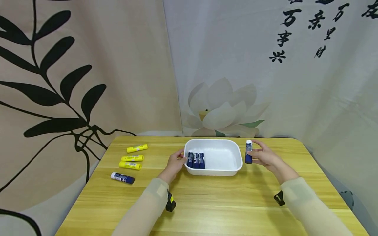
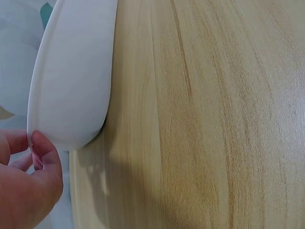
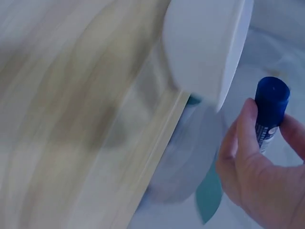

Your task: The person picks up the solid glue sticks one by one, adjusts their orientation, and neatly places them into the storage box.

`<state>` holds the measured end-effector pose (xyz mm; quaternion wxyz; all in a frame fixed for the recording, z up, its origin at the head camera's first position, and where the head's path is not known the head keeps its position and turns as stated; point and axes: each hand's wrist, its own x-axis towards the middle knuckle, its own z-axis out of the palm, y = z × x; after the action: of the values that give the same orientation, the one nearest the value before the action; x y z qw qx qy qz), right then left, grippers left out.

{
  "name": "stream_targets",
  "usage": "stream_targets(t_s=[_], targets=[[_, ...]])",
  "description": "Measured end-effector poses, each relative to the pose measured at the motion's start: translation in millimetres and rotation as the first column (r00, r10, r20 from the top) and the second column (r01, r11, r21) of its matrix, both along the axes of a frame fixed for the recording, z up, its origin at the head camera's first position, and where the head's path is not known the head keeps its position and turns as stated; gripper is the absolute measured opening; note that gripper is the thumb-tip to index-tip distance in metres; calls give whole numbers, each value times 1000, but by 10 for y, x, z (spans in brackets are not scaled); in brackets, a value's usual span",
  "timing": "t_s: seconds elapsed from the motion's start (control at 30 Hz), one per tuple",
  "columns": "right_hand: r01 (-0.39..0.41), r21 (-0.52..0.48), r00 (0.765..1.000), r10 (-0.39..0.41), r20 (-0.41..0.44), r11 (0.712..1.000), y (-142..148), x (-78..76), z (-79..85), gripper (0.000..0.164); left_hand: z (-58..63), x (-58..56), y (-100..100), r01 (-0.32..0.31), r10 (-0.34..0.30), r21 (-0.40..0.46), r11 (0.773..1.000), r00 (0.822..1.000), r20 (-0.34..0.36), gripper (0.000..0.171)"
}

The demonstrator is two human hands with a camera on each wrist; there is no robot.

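Note:
My left hand point(image 1: 174, 166) pinches the left rim of a white plastic tray point(image 1: 222, 158) between thumb and fingers; the left wrist view shows the thumb point(image 2: 44, 143) against the tray's outer side. Inside the tray, at its left end, stand or lean three dark blue glue sticks point(image 1: 196, 161). To the right of the tray, my right hand point(image 1: 267, 159) holds another blue glue stick point(image 1: 249, 151) roughly upright, white end up in the head view. In the right wrist view the blue end of that stick point(image 3: 272, 101) shows between thumb and fingers, apart from the tray.
On the table's left lie three yellow glue sticks point(image 1: 132, 158) and, nearer to me, one blue glue stick point(image 1: 122, 178) on its side. The wooden table point(image 1: 212, 206) ends at the back against a printed curtain point(image 1: 141, 65).

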<state>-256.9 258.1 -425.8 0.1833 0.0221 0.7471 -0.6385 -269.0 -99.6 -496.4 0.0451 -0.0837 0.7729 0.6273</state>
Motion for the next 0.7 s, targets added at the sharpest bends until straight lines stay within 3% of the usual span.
stream_targets(t_s=[0.23,0.47,0.7], targets=[[-30,42,999,29,25,999,-539,-88,-2,75,-6,-2,3,0,0,-3,1000,1000,0,45],[-32,103,999,30,24,994,-979,-232,-172,71,6,10,17,-6,6,10,1000,1000,12,45],[3,282,1000,2,-18,959,-1337,-306,-332,68,14,13,5,1,-1,-7,1000,1000,6,45]])
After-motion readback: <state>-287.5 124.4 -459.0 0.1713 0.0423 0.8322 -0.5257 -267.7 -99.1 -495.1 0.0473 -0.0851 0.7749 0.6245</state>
